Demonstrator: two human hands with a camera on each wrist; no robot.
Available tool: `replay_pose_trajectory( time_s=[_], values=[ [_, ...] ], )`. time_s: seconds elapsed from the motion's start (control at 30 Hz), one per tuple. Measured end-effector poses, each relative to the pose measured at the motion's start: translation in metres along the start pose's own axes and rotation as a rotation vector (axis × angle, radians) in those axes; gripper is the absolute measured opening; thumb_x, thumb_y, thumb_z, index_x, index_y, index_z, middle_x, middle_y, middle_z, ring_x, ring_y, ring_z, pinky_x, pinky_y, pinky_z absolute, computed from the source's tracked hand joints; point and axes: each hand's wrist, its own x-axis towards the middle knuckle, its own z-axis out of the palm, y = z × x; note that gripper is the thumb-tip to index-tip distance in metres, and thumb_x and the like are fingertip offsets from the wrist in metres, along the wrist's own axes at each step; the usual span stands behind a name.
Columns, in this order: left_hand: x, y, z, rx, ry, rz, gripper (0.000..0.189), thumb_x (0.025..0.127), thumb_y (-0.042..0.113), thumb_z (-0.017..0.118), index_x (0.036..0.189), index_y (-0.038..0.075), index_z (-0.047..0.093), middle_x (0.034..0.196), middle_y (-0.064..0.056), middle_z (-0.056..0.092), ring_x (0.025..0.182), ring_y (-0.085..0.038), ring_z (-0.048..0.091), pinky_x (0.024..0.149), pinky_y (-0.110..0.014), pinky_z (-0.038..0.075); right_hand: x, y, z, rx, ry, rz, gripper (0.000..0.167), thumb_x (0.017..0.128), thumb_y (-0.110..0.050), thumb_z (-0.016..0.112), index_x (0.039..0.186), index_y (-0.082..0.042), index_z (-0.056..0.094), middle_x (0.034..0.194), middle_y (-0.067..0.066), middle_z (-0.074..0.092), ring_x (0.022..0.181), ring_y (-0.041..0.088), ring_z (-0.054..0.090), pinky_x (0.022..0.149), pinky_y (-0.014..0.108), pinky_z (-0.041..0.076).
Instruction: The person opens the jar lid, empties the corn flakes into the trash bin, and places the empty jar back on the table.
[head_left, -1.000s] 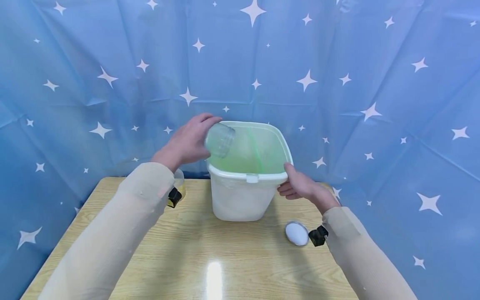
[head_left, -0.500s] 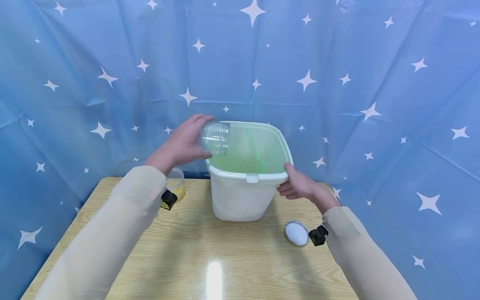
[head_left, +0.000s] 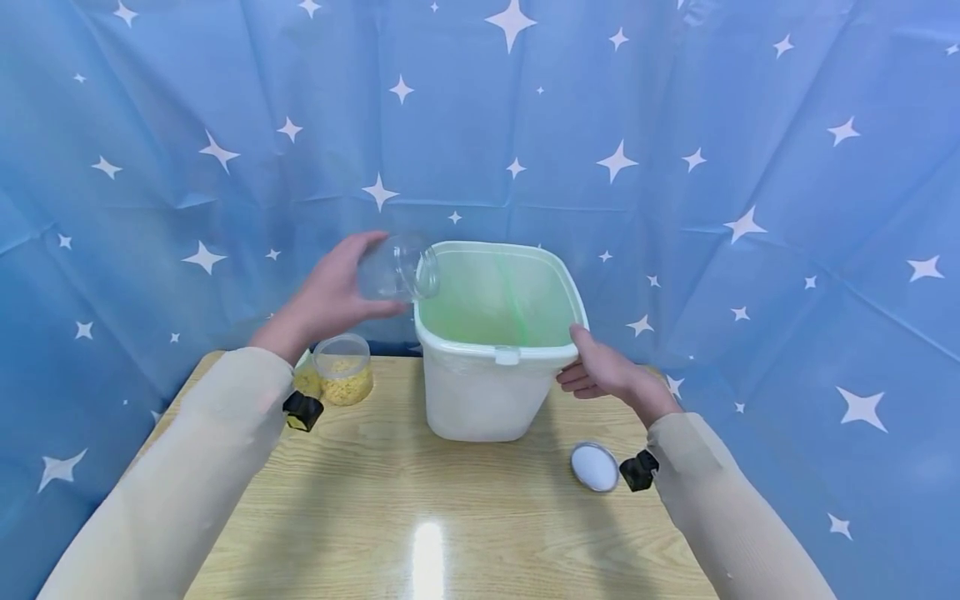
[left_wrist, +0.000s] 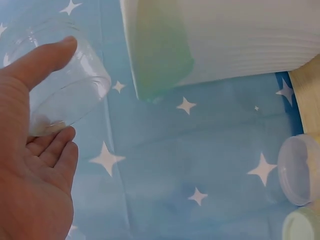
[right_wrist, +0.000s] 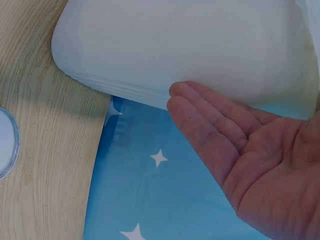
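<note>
My left hand (head_left: 330, 287) holds a clear jar (head_left: 397, 268) on its side, with the thumb on one side and the fingers on the other. The jar's uncovered mouth faces right, at the left rim of a white storage bin (head_left: 480, 392) with a pale green inside. In the left wrist view the jar (left_wrist: 75, 82) looks see-through, apart from the bin wall. My right hand (head_left: 603, 367) is at the bin's right front corner, thumb against the rim and fingers below, outside it. In the right wrist view those fingers (right_wrist: 210, 120) lie nearly straight along the bin's side.
Left of the bin stands a clear tub (head_left: 345, 371) of yellow bits, a second container (head_left: 306, 375) beside it partly behind the sleeve. A round white lid (head_left: 595, 467) lies on the wooden table (head_left: 450, 517) at right. A blue star-printed curtain (head_left: 525, 125) hangs behind.
My left hand has drawn the jar leftwards, from over the bin's opening to its left rim. The tub of yellow bits has come into fuller view. My right hand and the bin stay put.
</note>
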Motion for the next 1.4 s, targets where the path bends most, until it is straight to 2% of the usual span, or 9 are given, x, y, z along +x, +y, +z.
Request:
replay_pose_trajectory(
  time_s=[0.2, 0.43, 0.67, 0.9, 1.13, 1.27, 1.4],
  values=[
    [-0.016, -0.021, -0.006, -0.038, 0.027, -0.067, 0.101, 0.072, 0.043, 0.084, 0.151, 0.013, 0.030, 0.153, -0.010, 0.039, 0.141, -0.031, 0.037, 0.114, -0.052, 0.033, 0.001, -0.001, 0.002, 0.013, -0.001, 0.009, 0.090, 0.099, -0.061, 0.003, 0.139, 0.009, 0.041, 0.133, 0.034, 0.054, 0.123, 0.045, 0.055, 0.101, 0.047, 0.051],
    [-0.042, -0.045, -0.016, -0.060, -0.009, -0.158, 0.100, 0.075, 0.049, 0.080, 0.152, 0.013, 0.026, 0.155, -0.014, 0.035, 0.142, -0.035, 0.034, 0.114, -0.056, 0.032, 0.001, -0.001, 0.002, 0.011, 0.000, 0.012, 0.090, 0.099, -0.060, 0.002, 0.138, 0.010, 0.042, 0.132, 0.034, 0.054, 0.123, 0.045, 0.055, 0.101, 0.047, 0.051],
    [-0.065, -0.075, -0.012, -0.053, -0.041, -0.172, 0.099, 0.077, 0.047, 0.079, 0.149, 0.005, 0.026, 0.149, -0.016, 0.041, 0.137, -0.039, 0.039, 0.109, -0.060, 0.034, 0.001, -0.001, 0.001, 0.009, 0.000, 0.011, 0.090, 0.098, -0.062, 0.003, 0.139, 0.009, 0.041, 0.133, 0.033, 0.053, 0.123, 0.044, 0.056, 0.101, 0.047, 0.050],
    [-0.087, -0.108, 0.006, -0.115, -0.086, -0.193, 0.097, 0.075, 0.048, 0.080, 0.145, 0.003, 0.029, 0.148, -0.015, 0.043, 0.132, -0.040, 0.043, 0.105, -0.061, 0.037, 0.001, -0.001, 0.002, 0.007, 0.007, 0.011, 0.091, 0.098, -0.063, 0.003, 0.137, 0.009, 0.043, 0.132, 0.033, 0.055, 0.122, 0.043, 0.057, 0.101, 0.047, 0.051],
    [-0.105, -0.129, 0.034, -0.165, -0.144, -0.246, 0.087, 0.075, 0.044, 0.081, 0.136, 0.005, 0.034, 0.144, -0.016, 0.045, 0.132, -0.042, 0.044, 0.098, -0.051, 0.045, -0.001, -0.001, 0.001, 0.002, -0.014, -0.008, 0.093, 0.096, -0.065, 0.002, 0.138, 0.009, 0.041, 0.133, 0.034, 0.053, 0.121, 0.043, 0.057, 0.100, 0.046, 0.051],
    [-0.116, -0.140, 0.053, -0.194, -0.163, -0.251, 0.093, 0.076, 0.041, 0.081, 0.143, 0.001, 0.029, 0.148, -0.019, 0.042, 0.138, -0.046, 0.036, 0.104, -0.056, 0.042, -0.001, -0.002, 0.002, -0.005, -0.016, -0.014, 0.095, 0.095, -0.066, 0.001, 0.138, 0.009, 0.041, 0.132, 0.034, 0.053, 0.121, 0.043, 0.058, 0.099, 0.045, 0.052],
    [-0.126, -0.149, 0.076, -0.213, -0.173, -0.271, 0.096, 0.077, 0.042, 0.081, 0.146, 0.000, 0.028, 0.148, -0.023, 0.041, 0.136, -0.047, 0.037, 0.106, -0.058, 0.039, 0.000, -0.001, 0.002, -0.001, -0.004, 0.002, 0.092, 0.097, -0.063, 0.002, 0.139, 0.009, 0.040, 0.133, 0.034, 0.053, 0.123, 0.044, 0.056, 0.101, 0.047, 0.051]
  ],
)
